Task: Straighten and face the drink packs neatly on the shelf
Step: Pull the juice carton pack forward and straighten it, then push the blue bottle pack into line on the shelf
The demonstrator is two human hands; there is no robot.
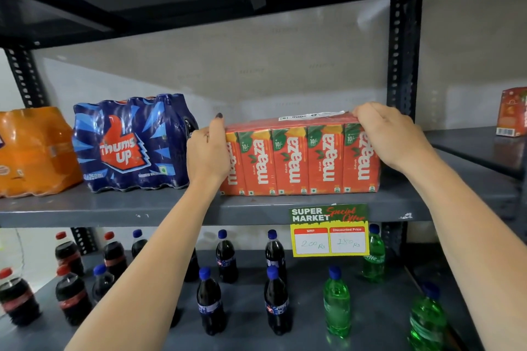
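Grey metal shelf (171, 208): left hand (206, 151) and right hand (390, 137) clasp the ends of the juice pack (302, 159), fingertips hidden behind it; beside it, the cola pack (128, 142); orange pack (34, 151) cut off at left.

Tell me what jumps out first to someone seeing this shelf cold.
The red Maaza pack at the middle of the upper shelf, gripped at its ends by the left hand and right hand. Beside it on the left stands the blue Thums Up pack; a yellow price tag hangs below.
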